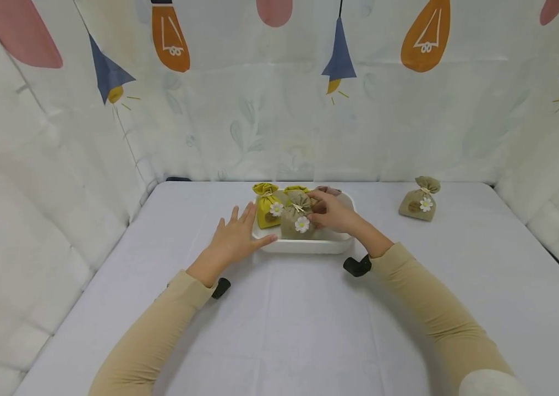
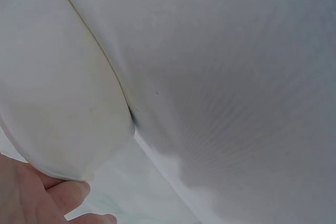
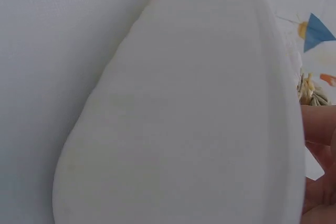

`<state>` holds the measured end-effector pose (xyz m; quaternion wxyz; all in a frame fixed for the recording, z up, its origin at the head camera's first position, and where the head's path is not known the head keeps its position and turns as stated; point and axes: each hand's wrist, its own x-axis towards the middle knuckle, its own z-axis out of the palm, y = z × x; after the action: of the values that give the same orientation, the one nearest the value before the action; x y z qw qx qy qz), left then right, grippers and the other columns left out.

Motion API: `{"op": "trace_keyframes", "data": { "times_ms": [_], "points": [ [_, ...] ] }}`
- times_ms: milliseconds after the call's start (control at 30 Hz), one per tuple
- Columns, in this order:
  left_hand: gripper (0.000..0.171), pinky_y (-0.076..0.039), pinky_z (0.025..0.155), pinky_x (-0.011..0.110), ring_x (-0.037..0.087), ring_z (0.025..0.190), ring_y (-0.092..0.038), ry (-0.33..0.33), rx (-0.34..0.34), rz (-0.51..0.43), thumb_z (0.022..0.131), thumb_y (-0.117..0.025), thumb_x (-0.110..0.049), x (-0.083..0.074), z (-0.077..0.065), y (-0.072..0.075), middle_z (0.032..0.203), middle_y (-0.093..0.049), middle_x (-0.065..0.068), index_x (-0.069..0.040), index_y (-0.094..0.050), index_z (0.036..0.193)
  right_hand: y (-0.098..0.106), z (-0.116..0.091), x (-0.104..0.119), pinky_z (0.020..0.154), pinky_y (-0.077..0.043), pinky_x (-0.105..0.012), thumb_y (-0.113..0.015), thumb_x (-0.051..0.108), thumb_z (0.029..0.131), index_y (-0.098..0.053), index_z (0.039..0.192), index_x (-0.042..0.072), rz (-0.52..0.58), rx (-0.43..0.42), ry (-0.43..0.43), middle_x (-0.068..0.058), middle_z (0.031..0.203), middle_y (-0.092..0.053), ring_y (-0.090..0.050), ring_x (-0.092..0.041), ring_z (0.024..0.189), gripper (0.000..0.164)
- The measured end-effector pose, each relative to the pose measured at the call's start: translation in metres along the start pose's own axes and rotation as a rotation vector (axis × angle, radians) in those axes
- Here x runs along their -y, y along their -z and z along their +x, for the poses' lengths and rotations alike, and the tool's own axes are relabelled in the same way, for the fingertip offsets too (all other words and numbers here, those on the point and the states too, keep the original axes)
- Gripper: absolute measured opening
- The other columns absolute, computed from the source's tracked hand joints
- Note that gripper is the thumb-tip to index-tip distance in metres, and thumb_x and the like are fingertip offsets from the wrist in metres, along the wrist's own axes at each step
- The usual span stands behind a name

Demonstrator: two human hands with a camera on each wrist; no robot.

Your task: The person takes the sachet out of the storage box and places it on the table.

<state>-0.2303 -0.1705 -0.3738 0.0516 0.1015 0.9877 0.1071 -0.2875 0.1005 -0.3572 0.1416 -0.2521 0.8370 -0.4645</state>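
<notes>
A white tray [image 1: 304,247] stands toward the back of the table with several small cloth pouches in it. At its front, my right hand [image 1: 335,213] pinches a beige pouch [image 1: 289,219] with a white flower on it; in the right wrist view the tray wall [image 3: 184,108] hides most of that hand. My left hand [image 1: 232,241] rests against the tray's left side, fingers straight and spread. Beside the beige pouch sits a yellow pouch [image 1: 264,204]. Behind are another yellow pouch [image 1: 296,188] and a mauve-brown one [image 1: 329,190], both partly hidden.
Another beige pouch [image 1: 416,204] with a flower stands alone at the back right of the white-covered table [image 1: 309,324]. A patterned curtain [image 1: 279,126] hangs right behind the table's back edge. Dark wrist-worn pieces show under both sleeves.
</notes>
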Motion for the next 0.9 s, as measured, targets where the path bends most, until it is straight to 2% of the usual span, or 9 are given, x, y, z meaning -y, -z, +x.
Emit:
{"op": "trace_keyframes", "data": {
  "times_ms": [200,400,667,900],
  "points": [
    [0.111,-0.011,0.117,0.070,0.042,0.155,-0.003,0.001,0.004,0.006,0.093,-0.049,-0.077,0.001,0.002,-0.001,0.171,-0.008,0.011,-0.010,0.001,0.166,0.010,-0.011,0.003,0.082,-0.061,-0.043,-0.062,-0.002,0.100,-0.037,0.154,0.000,-0.010,-0.024,0.006,-0.031,0.135,-0.056,-0.062,-0.042,0.119,0.060],
    [0.111,-0.011,0.118,0.069,0.042,0.155,-0.003,0.004,0.008,0.016,0.093,-0.048,-0.078,0.002,0.003,-0.003,0.171,-0.008,0.011,-0.011,0.002,0.166,0.020,-0.022,0.004,0.086,-0.058,-0.052,-0.063,0.000,0.101,-0.039,0.155,0.004,-0.053,-0.050,-0.013,-0.031,0.133,-0.059,-0.065,-0.041,0.113,0.059],
    [0.111,-0.011,0.117,0.070,0.043,0.155,-0.003,-0.001,0.009,0.021,0.093,-0.047,-0.078,0.003,0.002,-0.003,0.171,-0.007,0.012,-0.010,0.002,0.165,0.040,-0.036,0.001,0.089,-0.057,-0.053,-0.061,0.000,0.102,-0.037,0.154,0.000,-0.056,-0.085,-0.016,-0.031,0.129,-0.061,-0.068,-0.039,0.106,0.058],
    [0.110,-0.011,0.117,0.070,0.043,0.155,-0.004,-0.005,0.004,0.025,0.094,-0.047,-0.077,0.002,0.003,-0.003,0.171,-0.007,0.011,-0.011,0.003,0.165,0.056,-0.050,-0.002,0.090,-0.057,-0.051,-0.060,0.002,0.103,-0.036,0.156,0.003,-0.058,-0.115,-0.047,-0.030,0.126,-0.061,-0.068,-0.039,0.106,0.058]
  ]
}}
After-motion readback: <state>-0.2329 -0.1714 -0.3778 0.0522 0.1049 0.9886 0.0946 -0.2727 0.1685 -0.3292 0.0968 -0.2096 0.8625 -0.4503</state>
